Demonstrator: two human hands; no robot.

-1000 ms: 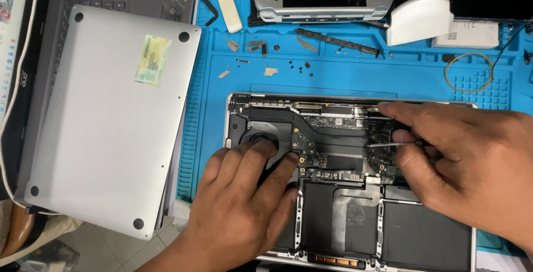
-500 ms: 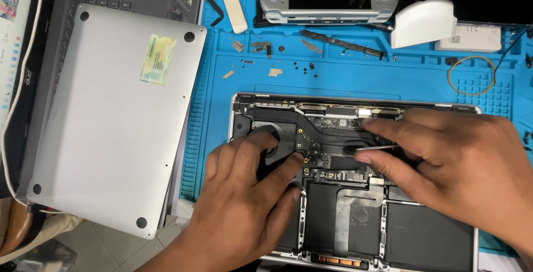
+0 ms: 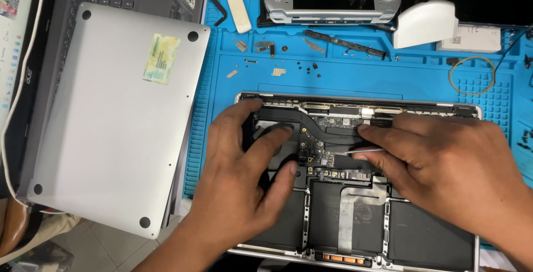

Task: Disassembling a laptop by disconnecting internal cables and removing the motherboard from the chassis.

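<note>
Tweezers (image 3: 363, 151) pinched in right hand (image 3: 444, 161); left hand (image 3: 244, 177) steadies opened laptop (image 3: 355, 205).

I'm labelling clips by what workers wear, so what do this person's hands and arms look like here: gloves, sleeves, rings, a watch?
Both hands are bare. The left hand has no glove and no ring that shows, and its wrist and forearm show no sleeve or watch. The right hand is also ungloved with no ring in view; its wrist runs out of the picture, so a watch or sleeve there cannot be told.
</note>
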